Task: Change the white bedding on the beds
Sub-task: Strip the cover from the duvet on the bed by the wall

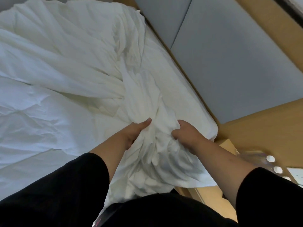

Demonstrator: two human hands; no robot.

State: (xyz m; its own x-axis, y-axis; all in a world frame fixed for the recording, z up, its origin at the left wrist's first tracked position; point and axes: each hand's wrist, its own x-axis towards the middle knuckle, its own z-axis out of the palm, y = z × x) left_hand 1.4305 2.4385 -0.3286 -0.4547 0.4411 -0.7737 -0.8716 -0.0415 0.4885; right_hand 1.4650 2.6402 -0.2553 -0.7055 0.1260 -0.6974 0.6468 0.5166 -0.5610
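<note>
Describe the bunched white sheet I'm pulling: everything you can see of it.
The white sheet looks like thin, creased cotton. It lies loose across the bed, gathered into a twisted rope toward the near corner. The left hand and right hand both grip the bunch, and its end hangs down against the person's dark clothing.

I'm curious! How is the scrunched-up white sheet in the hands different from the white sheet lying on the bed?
The bunched sheet is gathered into thick folds; the sheet on the mattress lies spread with shallow wrinkles. The left hand and right hand grip the bunched sheet; nothing holds the other. Both are white.
</note>
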